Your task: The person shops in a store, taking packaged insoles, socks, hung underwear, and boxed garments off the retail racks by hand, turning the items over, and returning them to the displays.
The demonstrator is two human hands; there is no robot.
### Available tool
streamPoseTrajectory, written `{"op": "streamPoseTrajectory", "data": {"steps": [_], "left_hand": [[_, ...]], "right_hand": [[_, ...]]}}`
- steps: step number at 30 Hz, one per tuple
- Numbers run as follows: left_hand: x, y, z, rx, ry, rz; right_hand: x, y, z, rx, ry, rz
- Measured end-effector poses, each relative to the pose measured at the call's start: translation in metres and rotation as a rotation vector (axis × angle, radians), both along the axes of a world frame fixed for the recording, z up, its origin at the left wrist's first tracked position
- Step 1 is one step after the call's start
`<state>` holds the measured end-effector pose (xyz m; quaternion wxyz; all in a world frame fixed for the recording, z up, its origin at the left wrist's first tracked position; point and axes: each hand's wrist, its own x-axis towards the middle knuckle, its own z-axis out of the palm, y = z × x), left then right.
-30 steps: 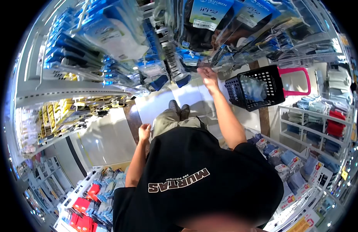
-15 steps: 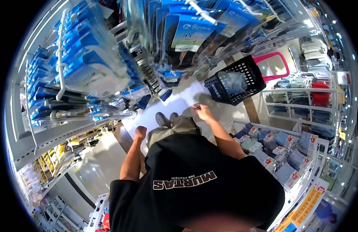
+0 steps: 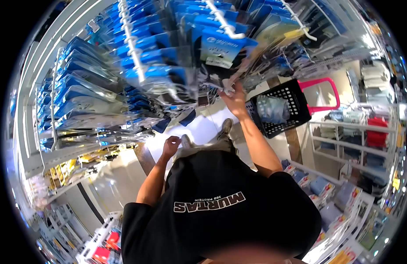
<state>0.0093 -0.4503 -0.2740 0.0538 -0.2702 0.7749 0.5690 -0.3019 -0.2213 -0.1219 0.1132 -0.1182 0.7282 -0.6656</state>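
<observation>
Black shirt (image 3: 216,233) "MURTAS 200 PROTEIN"; left hand (image 3: 170,147) empty, half-curled; right hand (image 3: 235,100) at packets (image 3: 220,47), grip unclear

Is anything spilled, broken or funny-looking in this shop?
No, nothing stands out. The blue-topped packets hang on white hooks, and the black basket on the floor has a see-through packet inside. Some packets beside the right hand are too blurred to judge.
</observation>
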Motion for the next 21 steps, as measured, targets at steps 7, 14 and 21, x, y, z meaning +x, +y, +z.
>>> {"op": "streamPoseTrajectory", "data": {"steps": [7, 14, 21], "left_hand": [[-0.098, 0.107, 0.099, 0.071, -0.011, 0.226], [-0.196, 0.134, 0.16, -0.115, 0.34, 0.348], [-0.193, 0.173, 0.201, 0.028, 0.196, 0.436]], "right_hand": [[-0.039, 0.008, 0.014, 0.119, 0.153, 0.365], [-0.062, 0.024, 0.009, 0.016, 0.028, 0.594], [-0.059, 0.041, 0.014, -0.024, -0.046, 0.644]]}}
